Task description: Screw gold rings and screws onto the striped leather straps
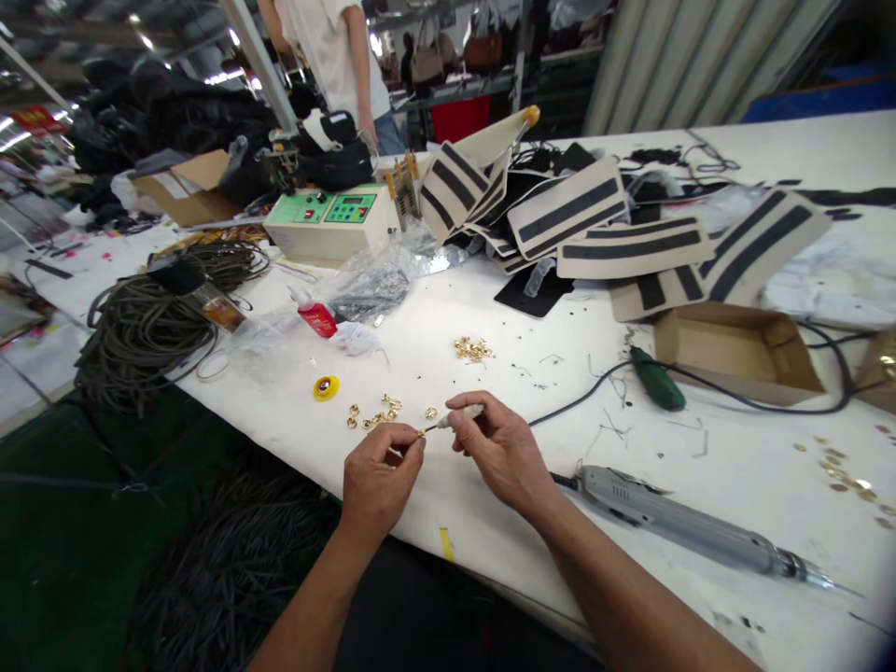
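Note:
My left hand [382, 476] pinches a small gold metal fitting [421, 433] between thumb and fingertips. Closed around a slim, pale-handled tool [463, 415] with a thin dark tip, my right hand [500, 448] is just to its right. The tip meets the fitting or lies very close to it; I cannot tell which. Several gold fittings [374, 418] lie on the table beyond my left hand, one gold ring-shaped piece [430, 413] apart from them. Farther back is a heap of tiny gold parts [472, 348].
A grey electric screwdriver [686, 527] lies by my right forearm. Around the white table [413, 327] are a red bottle [315, 315], a yellow disc [326, 387], a green-handled tool [656, 378], a cardboard tray [738, 350], striped panels [567, 210] and coiled cord [154, 327]. A person [343, 65] stands behind.

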A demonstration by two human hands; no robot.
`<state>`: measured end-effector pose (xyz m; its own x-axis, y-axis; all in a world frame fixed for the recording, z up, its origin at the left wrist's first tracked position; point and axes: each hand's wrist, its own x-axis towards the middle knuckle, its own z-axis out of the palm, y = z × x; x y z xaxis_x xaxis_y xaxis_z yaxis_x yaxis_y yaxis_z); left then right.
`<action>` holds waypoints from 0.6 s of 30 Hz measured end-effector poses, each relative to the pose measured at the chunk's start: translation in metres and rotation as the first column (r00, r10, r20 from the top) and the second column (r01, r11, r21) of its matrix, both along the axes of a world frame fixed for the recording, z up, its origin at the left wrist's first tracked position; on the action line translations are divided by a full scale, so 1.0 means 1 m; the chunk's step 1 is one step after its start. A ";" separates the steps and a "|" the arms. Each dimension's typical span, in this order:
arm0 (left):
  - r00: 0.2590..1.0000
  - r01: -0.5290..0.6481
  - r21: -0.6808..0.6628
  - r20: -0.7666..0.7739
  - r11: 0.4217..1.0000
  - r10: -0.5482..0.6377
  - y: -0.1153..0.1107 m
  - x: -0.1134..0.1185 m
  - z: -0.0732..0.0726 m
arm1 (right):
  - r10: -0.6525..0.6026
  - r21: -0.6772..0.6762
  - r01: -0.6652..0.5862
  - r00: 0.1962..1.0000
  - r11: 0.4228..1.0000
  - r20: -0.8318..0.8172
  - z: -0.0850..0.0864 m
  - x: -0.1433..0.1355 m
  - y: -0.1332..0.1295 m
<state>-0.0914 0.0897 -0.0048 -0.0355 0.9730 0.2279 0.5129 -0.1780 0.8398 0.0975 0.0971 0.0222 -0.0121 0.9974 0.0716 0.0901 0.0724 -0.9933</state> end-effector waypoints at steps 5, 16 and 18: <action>0.986 0.079 -0.050 -0.143 0.996 -0.086 0.016 -0.019 0.012 | 0.082 -0.034 -0.083 0.996 0.996 -0.028 0.002 0.003 0.001; 0.686 0.277 -0.188 -0.647 0.942 -0.331 0.101 -0.002 0.031 | -0.279 -0.159 0.248 0.937 0.956 -0.211 0.009 0.017 0.011; 0.703 0.248 -0.171 -0.645 0.954 -0.299 0.122 0.017 0.028 | -0.320 -0.174 0.282 0.910 0.944 -0.262 0.009 0.021 0.013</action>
<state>-0.0740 0.2121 0.0234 0.3680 0.9295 0.0260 0.8761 -0.3559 0.3252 0.1183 0.1102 0.0313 0.2916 0.9510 -0.1026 -0.1987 -0.0447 -0.9790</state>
